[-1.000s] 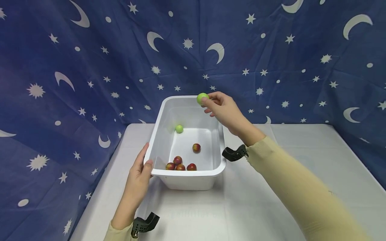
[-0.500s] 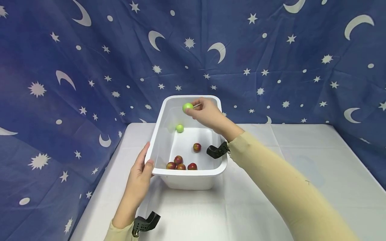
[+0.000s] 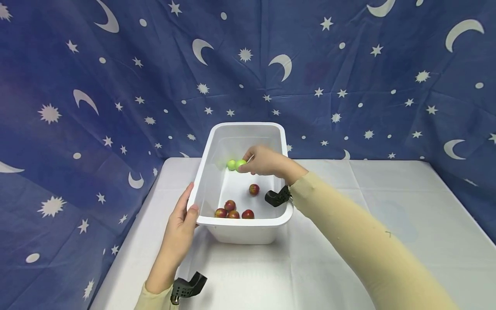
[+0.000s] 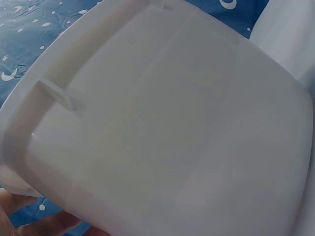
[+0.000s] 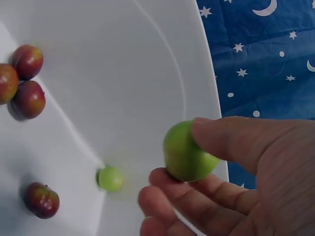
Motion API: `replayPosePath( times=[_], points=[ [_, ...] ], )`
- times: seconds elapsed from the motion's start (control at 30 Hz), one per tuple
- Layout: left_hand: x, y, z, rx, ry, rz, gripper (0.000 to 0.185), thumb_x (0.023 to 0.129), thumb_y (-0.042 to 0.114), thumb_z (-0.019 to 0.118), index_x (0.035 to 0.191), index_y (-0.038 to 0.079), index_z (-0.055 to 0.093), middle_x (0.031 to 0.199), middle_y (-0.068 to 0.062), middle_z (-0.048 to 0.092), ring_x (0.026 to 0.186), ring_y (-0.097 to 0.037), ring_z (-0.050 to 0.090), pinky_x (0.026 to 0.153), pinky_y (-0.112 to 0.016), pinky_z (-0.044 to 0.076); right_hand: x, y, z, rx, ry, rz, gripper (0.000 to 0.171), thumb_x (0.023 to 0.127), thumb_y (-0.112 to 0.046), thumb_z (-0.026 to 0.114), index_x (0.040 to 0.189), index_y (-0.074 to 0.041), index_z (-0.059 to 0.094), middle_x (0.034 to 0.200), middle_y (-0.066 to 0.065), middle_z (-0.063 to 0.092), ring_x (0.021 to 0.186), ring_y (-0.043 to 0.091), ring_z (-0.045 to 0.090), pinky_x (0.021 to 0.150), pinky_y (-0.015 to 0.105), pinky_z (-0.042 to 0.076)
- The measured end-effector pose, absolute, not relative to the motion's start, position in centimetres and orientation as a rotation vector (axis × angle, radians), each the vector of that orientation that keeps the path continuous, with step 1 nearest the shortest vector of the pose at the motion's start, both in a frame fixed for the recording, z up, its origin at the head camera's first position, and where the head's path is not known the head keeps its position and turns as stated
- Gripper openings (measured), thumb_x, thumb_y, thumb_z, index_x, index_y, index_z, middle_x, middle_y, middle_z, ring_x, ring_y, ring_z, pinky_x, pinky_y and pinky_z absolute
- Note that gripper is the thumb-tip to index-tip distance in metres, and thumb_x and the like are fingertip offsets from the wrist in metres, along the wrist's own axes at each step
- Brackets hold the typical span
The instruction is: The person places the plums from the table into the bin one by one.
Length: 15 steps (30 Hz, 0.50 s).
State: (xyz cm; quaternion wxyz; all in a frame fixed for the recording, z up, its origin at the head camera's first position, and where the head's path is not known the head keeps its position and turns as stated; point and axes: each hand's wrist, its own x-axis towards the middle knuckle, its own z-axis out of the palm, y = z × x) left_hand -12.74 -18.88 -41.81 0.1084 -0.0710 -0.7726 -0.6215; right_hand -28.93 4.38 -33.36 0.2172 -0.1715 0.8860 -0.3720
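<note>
Right hand (image 3: 267,162) reaches into the white plastic tub (image 3: 248,222), pinching a green fruit (image 5: 186,153) between thumb and fingertips, low over the tub's far end, just beside a second green fruit (image 3: 231,164). Four red-brown fruits (image 3: 234,212) lie toward the near wall. Left hand (image 3: 179,227) grips the tub's near-left rim, thumb over the edge. Risk: dropped from height, the fruit may bounce, roll or bruise; a loose left grip lets the tub slide on the counter (image 3: 348,241).
</note>
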Motion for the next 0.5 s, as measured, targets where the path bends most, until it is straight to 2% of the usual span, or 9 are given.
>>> replayPosePath(
  times=[0.23, 0.5],
  points=[
    [-12.72, -18.90, -41.83, -0.197, -2.284, -1.830, 0.050, 0.104, 0.019, 0.042, 0.151, 0.032, 0.031, 0.153, -0.004, 0.031, 0.127, -0.029, 0.043, 0.085, -0.023, 0.049, -28.87, 4.31, -33.66, -0.476, 2.430, -0.971, 0.038, 0.086, -0.032, 0.073, 0.111, -0.007, 0.059, 0.099, 0.006, 0.065, 0.095, 0.027, 0.062, 0.082, 0.039, 0.049],
    [-12.73, -18.88, -41.92, -0.210, -2.281, -1.824, 0.050, 0.104, 0.020, 0.043, 0.152, 0.030, 0.031, 0.154, -0.004, 0.030, 0.128, -0.030, 0.042, 0.086, -0.024, 0.049, -28.85, 4.28, -33.80, -0.463, 2.429, -0.956, 0.037, 0.087, -0.032, 0.073, 0.110, -0.007, 0.059, 0.105, 0.009, 0.066, 0.097, 0.029, 0.062, 0.082, 0.039, 0.048]
  ],
)
